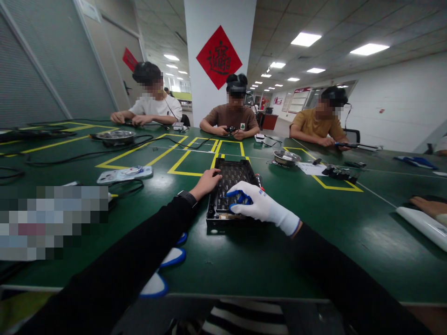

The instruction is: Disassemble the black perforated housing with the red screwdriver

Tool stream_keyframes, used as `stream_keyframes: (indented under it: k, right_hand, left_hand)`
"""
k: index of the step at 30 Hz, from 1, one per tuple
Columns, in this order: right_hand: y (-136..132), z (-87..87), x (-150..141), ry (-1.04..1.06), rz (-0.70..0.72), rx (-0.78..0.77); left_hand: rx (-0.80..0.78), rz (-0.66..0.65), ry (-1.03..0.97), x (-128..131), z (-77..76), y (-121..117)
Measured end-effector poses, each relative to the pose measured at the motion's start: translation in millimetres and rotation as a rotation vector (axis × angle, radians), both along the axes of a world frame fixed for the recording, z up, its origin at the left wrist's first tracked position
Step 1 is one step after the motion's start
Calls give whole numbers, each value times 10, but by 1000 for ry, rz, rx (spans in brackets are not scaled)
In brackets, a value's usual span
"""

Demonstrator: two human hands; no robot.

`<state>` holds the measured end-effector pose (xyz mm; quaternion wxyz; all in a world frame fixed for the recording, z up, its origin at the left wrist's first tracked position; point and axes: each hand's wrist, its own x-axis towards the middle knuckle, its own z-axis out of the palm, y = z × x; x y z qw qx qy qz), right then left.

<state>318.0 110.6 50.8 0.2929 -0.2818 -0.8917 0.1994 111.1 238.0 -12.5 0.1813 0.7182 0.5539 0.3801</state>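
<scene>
Smooth, shiny green table (244, 265). On it, long black box (237, 175), hard, bumpy inside. Bare left hand (205, 184) touches box's side. Right hand (256, 201), white-and-blue glove (279, 216), curls over box. Can't tell if either grips.

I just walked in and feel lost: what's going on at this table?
Someone has their bare left hand at the left edge of an open black case, while their gloved right hand is curled over it; whether that hand holds anything is unclear. What looks like another glove lies nearby on the green table. Three other people sit across.
</scene>
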Motion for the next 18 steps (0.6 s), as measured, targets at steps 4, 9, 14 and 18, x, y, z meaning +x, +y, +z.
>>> stream_keyframes:
  k: [4,9,14,18]
  right_hand:
    - [18,-10,-14,-124,66,116]
    - [32,-17,-22,-75,68,123]
    - [44,-16,-16,-65,72,113]
    - [57,-20,-13,-128,85,117]
  left_hand:
    - [-3,2,-7,3,12,-13]
    - [-4,7,-11,1,9,-12]
    - [2,4,-4,-5,3,-3]
    - [0,6,3,0,18,-18]
